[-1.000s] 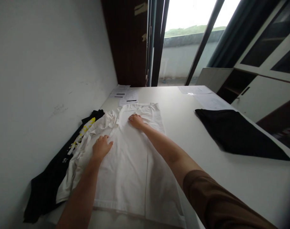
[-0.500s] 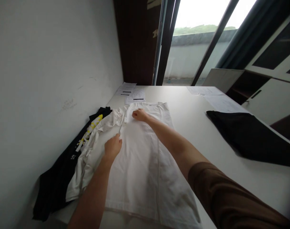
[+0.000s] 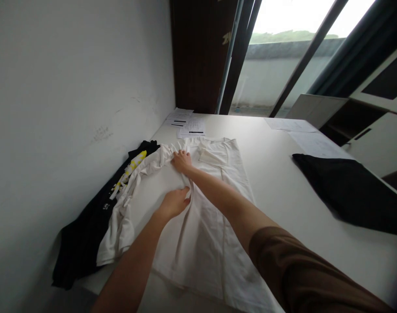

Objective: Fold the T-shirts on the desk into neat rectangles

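Observation:
A white shirt [image 3: 208, 243] lies spread on the table, with a short sleeve turned inward near its far end. My left hand [image 3: 175, 203] pinches the shirt's left side at mid-length, raising a long crease between thumb and fingers. Farther up, my right hand [image 3: 181, 161] rests on the cloth near the gathered far edge, its fingers spread and pointing away; my forearm crosses over the shirt. Bunched white cloth [image 3: 120, 230] runs along the left, partly over a black garment [image 3: 82, 243]. A yellow-and-white patterned patch [image 3: 131, 167] shows on the dark cloth.
On the white table [image 3: 266, 182], a folded black garment [image 3: 351, 191] lies at the right. Paper sheets [image 3: 191, 126] lie at the far left corner, with more papers [image 3: 315, 143] at the far right. A wall [image 3: 87, 87] borders the left side.
My left hand has moved right and lifts a crease in the shirt. My right hand has shifted slightly left, its fingers now spread. The folded sleeve shows beside it.

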Tool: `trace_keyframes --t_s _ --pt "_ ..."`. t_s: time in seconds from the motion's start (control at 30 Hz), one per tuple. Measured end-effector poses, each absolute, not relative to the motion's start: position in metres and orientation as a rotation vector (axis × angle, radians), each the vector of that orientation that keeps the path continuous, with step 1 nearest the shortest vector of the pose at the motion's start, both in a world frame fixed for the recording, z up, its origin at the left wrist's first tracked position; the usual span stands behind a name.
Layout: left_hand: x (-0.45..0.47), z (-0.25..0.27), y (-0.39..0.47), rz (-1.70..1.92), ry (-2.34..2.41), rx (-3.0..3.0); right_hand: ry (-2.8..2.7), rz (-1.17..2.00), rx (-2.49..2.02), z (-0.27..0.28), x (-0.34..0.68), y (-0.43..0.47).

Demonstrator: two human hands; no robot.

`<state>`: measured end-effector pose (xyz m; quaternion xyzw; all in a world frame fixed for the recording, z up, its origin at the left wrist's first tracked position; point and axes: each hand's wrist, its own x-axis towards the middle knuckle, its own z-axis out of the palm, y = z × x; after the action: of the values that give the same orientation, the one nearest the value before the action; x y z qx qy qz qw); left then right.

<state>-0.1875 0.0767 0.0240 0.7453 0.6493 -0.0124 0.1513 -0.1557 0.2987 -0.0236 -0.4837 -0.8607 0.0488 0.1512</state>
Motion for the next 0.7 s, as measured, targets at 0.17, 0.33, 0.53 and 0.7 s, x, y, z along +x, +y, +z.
trace_keyframes --t_s 0.17,0.33,0.53,0.7 --pt "-0.18 0.025 0.073 0.044 1.734 2.181 -2.379 0.116 -1.497 -0.018 -0.129 0.314" --pt "-0.169 0.019 0.074 0.148 1.778 2.171 -2.343 0.068 -1.329 -0.013 -0.099 0.321" --pt "-0.16 0.011 0.074 0.167 1.709 2.238 -2.696 0.194 -0.889 -0.02 -0.107 0.308" --pt "-0.165 0.01 0.075 0.195 1.67 2.234 -2.496 0.22 -1.361 -0.02 -0.11 0.316"
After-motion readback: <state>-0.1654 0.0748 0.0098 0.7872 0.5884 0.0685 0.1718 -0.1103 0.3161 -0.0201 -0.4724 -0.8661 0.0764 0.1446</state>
